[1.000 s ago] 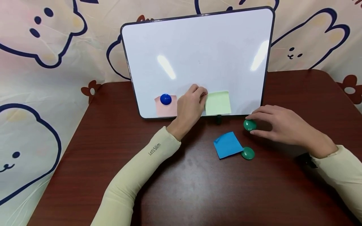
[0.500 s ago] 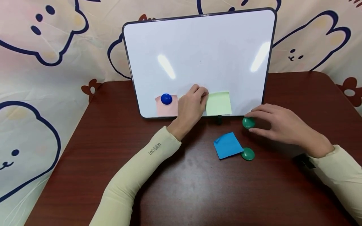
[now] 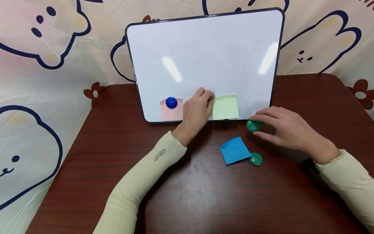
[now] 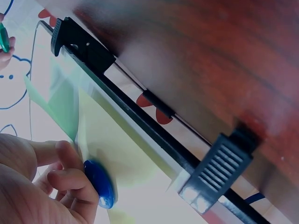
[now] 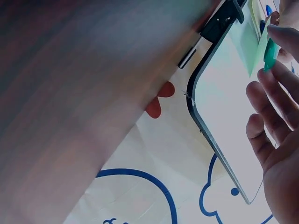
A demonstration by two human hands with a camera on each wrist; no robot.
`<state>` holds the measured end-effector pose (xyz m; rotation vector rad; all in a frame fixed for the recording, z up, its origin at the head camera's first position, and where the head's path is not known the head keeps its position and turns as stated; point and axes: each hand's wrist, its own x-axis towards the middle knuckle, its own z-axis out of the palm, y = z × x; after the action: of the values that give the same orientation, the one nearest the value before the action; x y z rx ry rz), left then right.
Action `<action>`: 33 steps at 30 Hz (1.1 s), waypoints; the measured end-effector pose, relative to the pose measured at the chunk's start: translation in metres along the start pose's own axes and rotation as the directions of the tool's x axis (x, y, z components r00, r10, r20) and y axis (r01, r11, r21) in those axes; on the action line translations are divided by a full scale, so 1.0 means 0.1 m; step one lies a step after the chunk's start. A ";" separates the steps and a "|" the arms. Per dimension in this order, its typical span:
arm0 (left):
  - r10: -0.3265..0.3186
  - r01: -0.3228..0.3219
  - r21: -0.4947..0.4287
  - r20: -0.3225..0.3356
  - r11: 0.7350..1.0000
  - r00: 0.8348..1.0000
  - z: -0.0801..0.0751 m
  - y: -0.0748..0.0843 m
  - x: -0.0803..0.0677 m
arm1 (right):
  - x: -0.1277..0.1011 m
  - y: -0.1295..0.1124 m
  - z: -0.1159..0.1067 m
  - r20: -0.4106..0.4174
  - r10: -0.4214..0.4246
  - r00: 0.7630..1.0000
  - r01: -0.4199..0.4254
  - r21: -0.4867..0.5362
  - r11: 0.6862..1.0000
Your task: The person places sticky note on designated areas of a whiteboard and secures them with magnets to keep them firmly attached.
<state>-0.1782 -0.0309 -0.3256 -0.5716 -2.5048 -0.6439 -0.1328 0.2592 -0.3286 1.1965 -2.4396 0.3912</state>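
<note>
We see our right hand (image 5: 275, 135) at the right edge, with its fingers (image 5: 268, 95) reaching up. The fingertips pinch a green magnet (image 5: 270, 52), which we see from the side. Just behind the magnet is a light green note (image 5: 252, 44) lying flat on the whiteboard (image 5: 224, 98). The board has a dark rim and a black clip at its top corner. The brown table (image 5: 84, 84) fills the left side. A cloth (image 5: 154, 186) with blue lines and a red flower sits below.
</note>
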 end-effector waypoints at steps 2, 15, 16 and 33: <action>0.003 -0.003 -0.004 -0.001 1.000 1.000 0.00 0.00 0.00 | 0.02 -0.01 0.01 -0.006 -0.005 1.000 0.005 0.001 1.000; 0.004 -0.004 0.007 0.018 1.000 1.000 -0.04 -0.01 -0.01 | 0.08 -0.02 0.04 -0.022 -0.016 1.000 0.016 0.001 1.000; 0.000 0.000 0.003 0.021 1.000 1.000 -0.04 -0.01 -0.01 | 0.09 -0.02 0.04 -0.024 -0.014 1.000 0.014 0.001 1.000; -0.019 0.020 -0.017 0.049 1.000 0.999 -0.04 0.01 -0.01 | 0.05 -0.01 0.04 -0.026 0.030 0.999 -0.030 -0.002 1.000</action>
<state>-0.1757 -0.0329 -0.3229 -0.5759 -2.5553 -0.6676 -0.1355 0.2535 -0.3292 1.1478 -2.4372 0.4095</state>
